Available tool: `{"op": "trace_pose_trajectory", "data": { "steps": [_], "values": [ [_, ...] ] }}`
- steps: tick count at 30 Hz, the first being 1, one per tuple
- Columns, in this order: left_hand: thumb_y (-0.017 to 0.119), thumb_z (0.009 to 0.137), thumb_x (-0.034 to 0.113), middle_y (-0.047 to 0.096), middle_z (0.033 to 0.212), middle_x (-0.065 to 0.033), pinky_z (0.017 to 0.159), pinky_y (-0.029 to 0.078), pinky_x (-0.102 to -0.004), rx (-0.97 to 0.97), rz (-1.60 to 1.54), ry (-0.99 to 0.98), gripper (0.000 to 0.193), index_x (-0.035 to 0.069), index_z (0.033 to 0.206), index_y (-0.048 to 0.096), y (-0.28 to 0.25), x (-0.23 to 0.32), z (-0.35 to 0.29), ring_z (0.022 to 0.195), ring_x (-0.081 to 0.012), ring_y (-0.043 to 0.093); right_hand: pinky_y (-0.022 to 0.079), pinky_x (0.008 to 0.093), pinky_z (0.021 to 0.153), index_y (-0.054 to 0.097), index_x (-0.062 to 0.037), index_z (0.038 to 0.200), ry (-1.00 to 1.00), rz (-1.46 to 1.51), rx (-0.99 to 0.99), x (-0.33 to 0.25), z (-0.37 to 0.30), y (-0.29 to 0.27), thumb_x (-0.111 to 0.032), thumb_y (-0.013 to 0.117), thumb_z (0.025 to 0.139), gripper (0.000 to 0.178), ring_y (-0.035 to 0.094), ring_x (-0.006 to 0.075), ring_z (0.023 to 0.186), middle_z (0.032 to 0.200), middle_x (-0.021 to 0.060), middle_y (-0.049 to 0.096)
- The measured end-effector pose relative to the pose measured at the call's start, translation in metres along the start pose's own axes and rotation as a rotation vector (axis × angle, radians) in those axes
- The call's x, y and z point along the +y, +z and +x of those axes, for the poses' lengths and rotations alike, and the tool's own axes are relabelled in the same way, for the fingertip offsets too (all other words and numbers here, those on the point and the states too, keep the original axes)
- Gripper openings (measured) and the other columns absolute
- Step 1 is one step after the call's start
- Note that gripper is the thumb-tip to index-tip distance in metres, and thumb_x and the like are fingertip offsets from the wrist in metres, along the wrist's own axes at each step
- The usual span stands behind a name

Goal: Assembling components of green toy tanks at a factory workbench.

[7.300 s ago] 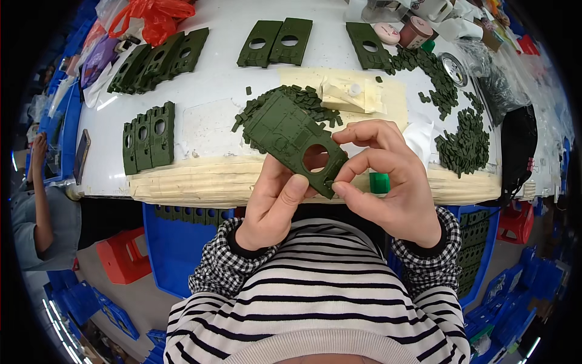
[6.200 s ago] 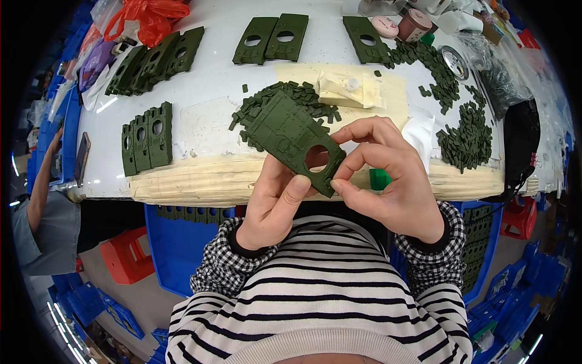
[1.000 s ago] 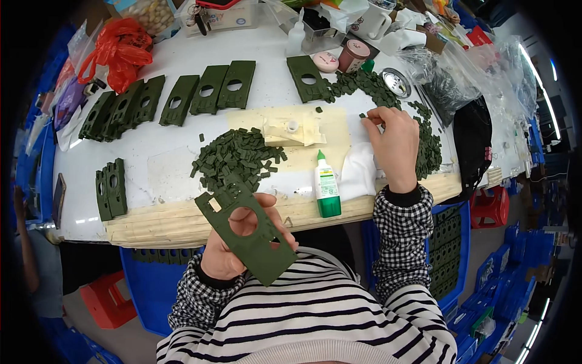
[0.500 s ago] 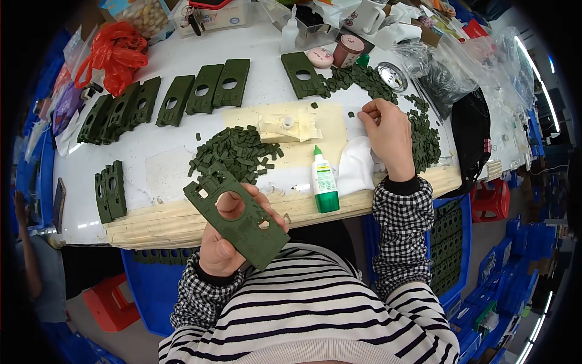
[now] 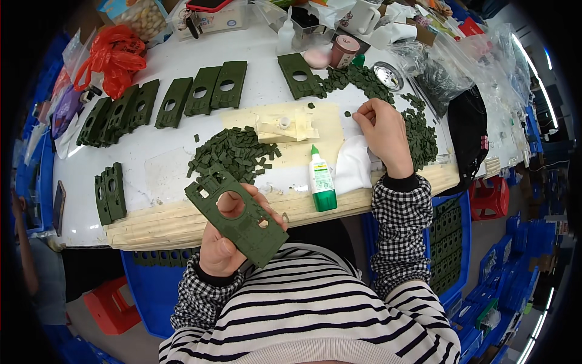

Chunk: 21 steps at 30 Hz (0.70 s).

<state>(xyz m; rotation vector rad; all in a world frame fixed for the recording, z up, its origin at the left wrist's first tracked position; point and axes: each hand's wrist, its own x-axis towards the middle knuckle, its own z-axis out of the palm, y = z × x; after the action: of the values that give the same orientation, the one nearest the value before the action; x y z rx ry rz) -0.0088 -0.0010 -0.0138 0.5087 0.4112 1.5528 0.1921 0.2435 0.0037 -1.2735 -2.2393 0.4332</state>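
Observation:
My left hand [image 5: 219, 250] is closed round a dark green plastic model tank hull [image 5: 242, 225], holding it tilted in front of the table's edge. The hull has a large round hole and smaller openings. My right hand [image 5: 385, 130] hovers over the right side of the table, thumb and fingers pinched together. Whatever may be between those fingertips is hidden. A tiny green piece [image 5: 347, 114] lies just left of them. Below the hand are a white cloth [image 5: 353, 164] and a glue bottle [image 5: 322, 182] with a green tip and base.
Small green parts form a middle pile [image 5: 224, 151] and a right-hand pile [image 5: 419, 139]. More hulls [image 5: 171, 103] stand along the back left, one hull [image 5: 298, 77] at the back centre. A taped block [image 5: 285, 123] sits mid-table. Blue trays [image 5: 145, 297] of hulls are below the edge.
The whole view has shifted very slightly. My right hand's fingertips are a touch further left, still pinched beside the tiny piece. My left hand keeps its hold on the hull.

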Motion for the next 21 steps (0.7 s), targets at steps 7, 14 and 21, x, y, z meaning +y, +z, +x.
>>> {"op": "trace_pose_trajectory", "data": {
  "steps": [7,14,21],
  "values": [
    [0.079,0.074,0.019,0.048,0.125,-0.0139,0.102,0.043,-0.0466,0.070,0.131,0.101,0.072,0.007,0.131,0.036,0.003,0.005,0.001,0.119,-0.0331,0.050,0.047,0.0291,0.057,0.048,0.0014,0.085,-0.021,0.367,0.058,-0.036,-0.018,-0.015,0.000,0.057,0.088,0.010,0.059,0.0214,0.060,0.069,0.0108,0.058],
    [0.070,0.076,-0.005,0.043,0.134,-0.0183,0.104,0.041,-0.0435,0.029,0.479,0.251,0.061,0.007,0.125,0.035,0.002,0.011,0.014,0.128,-0.0296,0.043,0.048,0.0220,0.065,0.060,0.0024,0.088,0.037,0.826,-0.100,-0.089,-0.059,-0.028,0.003,0.070,0.078,0.014,0.062,0.0091,0.074,0.079,0.0045,0.064],
    [0.068,0.076,-0.010,0.041,0.135,-0.0191,0.102,0.046,-0.0398,0.037,0.674,0.293,0.059,0.006,0.123,0.036,0.006,0.008,0.014,0.125,-0.0259,0.046,0.052,0.0227,0.072,0.066,0.0048,0.100,0.123,1.052,-0.353,-0.098,-0.075,-0.017,0.004,0.068,0.080,0.021,0.065,0.0126,0.077,0.087,0.0096,0.069]
  ]
}}
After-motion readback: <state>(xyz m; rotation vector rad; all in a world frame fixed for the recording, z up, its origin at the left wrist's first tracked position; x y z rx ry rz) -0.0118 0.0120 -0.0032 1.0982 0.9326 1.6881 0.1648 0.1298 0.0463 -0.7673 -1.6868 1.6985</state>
